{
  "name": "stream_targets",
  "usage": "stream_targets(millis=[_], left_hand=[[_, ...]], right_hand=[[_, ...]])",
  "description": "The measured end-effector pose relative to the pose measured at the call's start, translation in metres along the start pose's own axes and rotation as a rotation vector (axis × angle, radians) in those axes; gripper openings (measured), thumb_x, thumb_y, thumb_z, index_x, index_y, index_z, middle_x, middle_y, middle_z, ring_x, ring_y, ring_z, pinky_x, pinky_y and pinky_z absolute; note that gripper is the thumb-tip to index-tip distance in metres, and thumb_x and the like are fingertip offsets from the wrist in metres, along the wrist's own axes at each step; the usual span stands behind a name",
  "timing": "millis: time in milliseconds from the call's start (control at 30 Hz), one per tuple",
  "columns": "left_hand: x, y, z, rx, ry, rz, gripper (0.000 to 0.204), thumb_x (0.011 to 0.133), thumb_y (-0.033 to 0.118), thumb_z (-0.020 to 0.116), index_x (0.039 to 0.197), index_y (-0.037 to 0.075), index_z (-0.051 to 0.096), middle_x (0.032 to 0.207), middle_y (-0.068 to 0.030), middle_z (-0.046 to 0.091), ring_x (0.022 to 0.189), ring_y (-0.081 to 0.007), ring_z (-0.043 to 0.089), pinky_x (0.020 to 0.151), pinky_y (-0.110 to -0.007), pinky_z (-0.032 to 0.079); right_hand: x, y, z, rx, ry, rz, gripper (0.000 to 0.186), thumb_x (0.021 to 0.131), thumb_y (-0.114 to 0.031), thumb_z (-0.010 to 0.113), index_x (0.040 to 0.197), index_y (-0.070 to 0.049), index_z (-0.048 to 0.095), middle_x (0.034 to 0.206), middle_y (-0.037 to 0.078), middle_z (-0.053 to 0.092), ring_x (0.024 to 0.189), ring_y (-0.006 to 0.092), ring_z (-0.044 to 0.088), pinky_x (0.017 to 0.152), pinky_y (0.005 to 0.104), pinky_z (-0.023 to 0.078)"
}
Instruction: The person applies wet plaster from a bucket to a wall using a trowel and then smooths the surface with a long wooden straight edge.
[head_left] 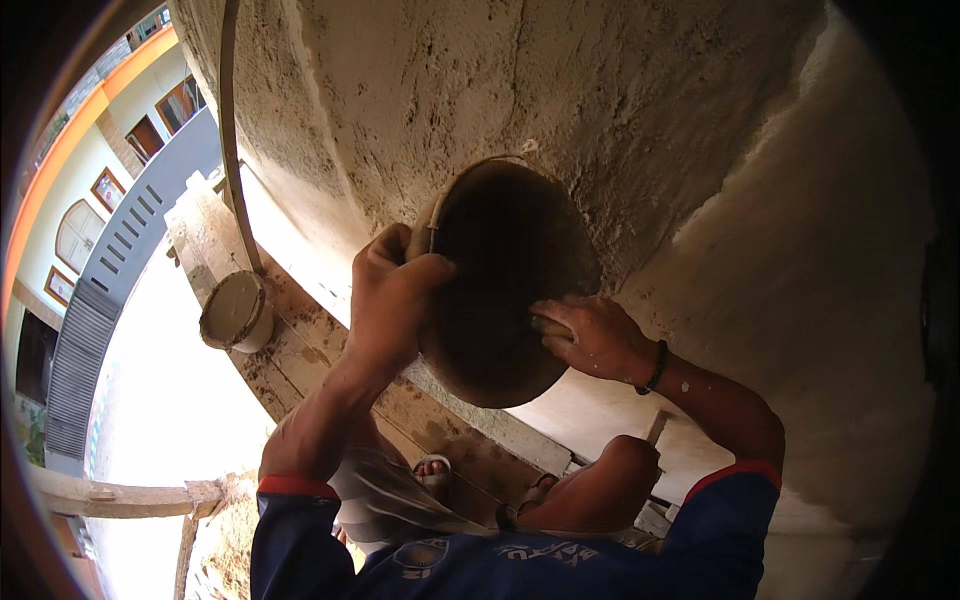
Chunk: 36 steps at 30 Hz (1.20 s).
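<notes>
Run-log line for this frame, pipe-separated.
left hand: grips round dark container rim | right hand: holds small object, type unclear | grey-filled bucket: on planks

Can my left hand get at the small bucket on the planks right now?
Probably not as things stand: your left hand is occupied, gripping the edge of the dark round container. Otherwise the way to the small bucket on the planks looks open, though reach is hard to judge.

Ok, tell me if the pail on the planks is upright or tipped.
Upright: the pail stands on the planks, its round mouth facing up toward the camera.
</notes>
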<state>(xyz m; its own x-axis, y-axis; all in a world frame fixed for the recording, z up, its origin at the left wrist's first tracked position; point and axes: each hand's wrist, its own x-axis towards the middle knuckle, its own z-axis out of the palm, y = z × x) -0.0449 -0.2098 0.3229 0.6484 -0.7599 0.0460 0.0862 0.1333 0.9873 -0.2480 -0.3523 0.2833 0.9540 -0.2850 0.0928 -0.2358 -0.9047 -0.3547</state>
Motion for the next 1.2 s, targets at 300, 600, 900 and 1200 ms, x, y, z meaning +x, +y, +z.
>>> stream_targets(millis=[300, 600, 900, 1200], left_hand=[[-0.005, -0.006, -0.039, -0.317, 0.139, -0.045, 0.013, 0.074, -0.002, 0.06, 0.084, 0.001, 0.053, 0.069, -0.0059, 0.056, 0.055, -0.0132, 0.054, 0.052, -0.024, 0.047], [-0.013, -0.047, -0.071, -0.288, 0.21, -0.083, 0.013, 0.072, -0.002, 0.061, 0.082, 0.001, 0.053, 0.069, -0.0046, 0.056, 0.049, -0.0115, 0.052, 0.045, -0.023, 0.044], [-0.021, -0.045, -0.065, -0.171, 0.126, -0.21, 0.01, 0.074, 0.002, 0.061, 0.078, 0.005, 0.052, 0.07, -0.003, 0.056, 0.057, -0.01, 0.053, 0.053, -0.023, 0.047], [-0.014, -0.011, -0.023, -0.044, 0.046, -0.082, 0.012, 0.071, 0.003, 0.063, 0.077, 0.001, 0.053, 0.066, -0.0041, 0.054, 0.048, -0.0095, 0.05, 0.042, -0.022, 0.042]], right_hand=[[-0.001, -0.047, -0.113, -0.087, 0.233, -0.14, 0.035, 0.078, -0.015, 0.065, 0.111, -0.004, 0.058, 0.088, 0.017, 0.063, 0.081, 0.0345, 0.062, 0.07, 0.0419, 0.05], [0.036, -0.044, -0.15, 0.443, -0.167, 0.244, 0.036, 0.085, -0.022, 0.061, 0.112, 0.004, 0.058, 0.091, 0.014, 0.065, 0.079, 0.0246, 0.065, 0.072, 0.0347, 0.05], [0.044, -0.001, -0.223, -0.251, 0.72, 0.027, 0.036, 0.086, -0.028, 0.061, 0.113, -0.004, 0.06, 0.103, 0.015, 0.066, 0.094, 0.0277, 0.064, 0.084, 0.0361, 0.048], [-0.01, -0.008, -0.08, -0.643, 0.241, -0.212, 0.034, 0.078, -0.018, 0.064, 0.11, -0.007, 0.059, 0.091, 0.012, 0.06, 0.09, 0.0253, 0.058, 0.079, 0.0378, 0.046]])
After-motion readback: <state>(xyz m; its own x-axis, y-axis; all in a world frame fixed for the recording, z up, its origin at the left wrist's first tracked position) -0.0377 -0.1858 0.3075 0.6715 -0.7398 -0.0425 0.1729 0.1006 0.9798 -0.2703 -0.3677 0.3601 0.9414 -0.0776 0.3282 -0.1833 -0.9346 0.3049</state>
